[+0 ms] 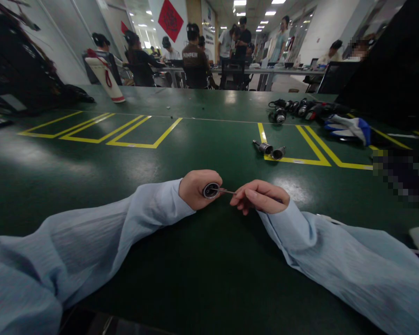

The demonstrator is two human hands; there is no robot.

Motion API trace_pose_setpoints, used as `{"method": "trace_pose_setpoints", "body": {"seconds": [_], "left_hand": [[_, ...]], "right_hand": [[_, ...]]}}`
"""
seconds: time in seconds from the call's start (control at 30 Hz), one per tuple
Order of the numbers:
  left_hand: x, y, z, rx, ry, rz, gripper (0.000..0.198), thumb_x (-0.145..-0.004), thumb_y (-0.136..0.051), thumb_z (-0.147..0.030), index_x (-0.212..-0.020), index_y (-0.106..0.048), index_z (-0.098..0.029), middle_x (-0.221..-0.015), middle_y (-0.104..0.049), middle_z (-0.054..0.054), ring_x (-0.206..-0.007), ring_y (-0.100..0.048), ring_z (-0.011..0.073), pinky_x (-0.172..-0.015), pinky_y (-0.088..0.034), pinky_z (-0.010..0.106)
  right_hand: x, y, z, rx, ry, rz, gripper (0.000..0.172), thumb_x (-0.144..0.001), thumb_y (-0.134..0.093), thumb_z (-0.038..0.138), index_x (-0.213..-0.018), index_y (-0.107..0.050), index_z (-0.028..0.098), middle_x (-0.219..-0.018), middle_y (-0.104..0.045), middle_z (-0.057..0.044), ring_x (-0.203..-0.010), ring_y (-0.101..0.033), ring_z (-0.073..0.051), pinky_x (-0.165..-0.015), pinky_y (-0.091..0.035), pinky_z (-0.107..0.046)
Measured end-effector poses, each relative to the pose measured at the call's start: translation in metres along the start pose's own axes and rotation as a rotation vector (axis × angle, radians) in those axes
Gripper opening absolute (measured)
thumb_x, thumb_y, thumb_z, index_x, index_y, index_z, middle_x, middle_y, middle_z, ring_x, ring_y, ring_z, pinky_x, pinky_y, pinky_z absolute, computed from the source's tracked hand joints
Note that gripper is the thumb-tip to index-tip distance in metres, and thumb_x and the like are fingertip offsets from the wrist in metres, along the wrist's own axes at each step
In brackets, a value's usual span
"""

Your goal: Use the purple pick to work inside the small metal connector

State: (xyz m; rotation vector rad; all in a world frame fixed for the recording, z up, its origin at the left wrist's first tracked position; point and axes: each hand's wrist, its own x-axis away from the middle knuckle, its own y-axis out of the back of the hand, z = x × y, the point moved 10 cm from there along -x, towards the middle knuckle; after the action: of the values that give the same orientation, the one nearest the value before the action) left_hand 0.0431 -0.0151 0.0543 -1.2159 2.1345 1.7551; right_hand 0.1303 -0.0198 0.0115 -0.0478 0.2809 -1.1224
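Observation:
My left hand (194, 189) is closed in a fist around a small round metal part (210, 190), whose open end faces right. My right hand (260, 197) pinches a thin metal tool (226, 191), and the tool's tip reaches into the round part. Both hands rest on the dark green table (209, 260), close together at its middle. Pale blue sleeves cover both forearms.
Two small metal parts (269, 150) lie on a yellow line beyond my hands. Further right sit several black parts (293, 110) and a blue and white glove (349, 128). A white bag (106, 79) stands at the far left. People work at tables behind.

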Motion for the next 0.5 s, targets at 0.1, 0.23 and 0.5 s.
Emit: {"method": "trace_pose_setpoints", "body": {"seconds": [0.1, 0.23, 0.5], "left_hand": [[-0.0006, 0.0028, 0.002, -0.06, 0.009, -0.031, 0.017, -0.077, -0.052, -0.022, -0.063, -0.046, -0.015, -0.055, -0.045, -0.003, -0.048, -0.042, 0.007, -0.045, -0.033, 0.019], [-0.0009, 0.0027, 0.0046, -0.093, 0.038, -0.031, 0.017, -0.077, -0.052, -0.022, -0.063, -0.047, -0.015, -0.055, -0.045, -0.003, -0.048, -0.042, 0.0072, -0.044, -0.033, 0.019], [-0.0009, 0.0042, 0.0029, -0.064, 0.037, -0.043, 0.018, -0.078, -0.051, -0.022, -0.063, -0.047, -0.015, -0.055, -0.046, -0.002, -0.048, -0.042, 0.0073, -0.045, -0.034, 0.019]], "right_hand": [[0.0022, 0.0012, 0.0042, 0.079, 0.022, -0.039, 0.02, -0.076, -0.058, 0.035, -0.07, -0.063, 0.016, -0.069, -0.067, -0.004, -0.059, -0.057, -0.011, -0.051, -0.047, -0.022], [0.0029, 0.0016, 0.0019, 0.155, -0.005, -0.063, 0.02, -0.076, -0.057, 0.034, -0.07, -0.062, 0.016, -0.068, -0.067, -0.004, -0.058, -0.058, -0.011, -0.051, -0.047, -0.022], [0.0032, 0.0033, 0.0019, 0.085, -0.008, -0.061, 0.019, -0.076, -0.057, 0.034, -0.07, -0.062, 0.016, -0.068, -0.067, -0.004, -0.057, -0.057, -0.01, -0.051, -0.047, -0.022]]}}
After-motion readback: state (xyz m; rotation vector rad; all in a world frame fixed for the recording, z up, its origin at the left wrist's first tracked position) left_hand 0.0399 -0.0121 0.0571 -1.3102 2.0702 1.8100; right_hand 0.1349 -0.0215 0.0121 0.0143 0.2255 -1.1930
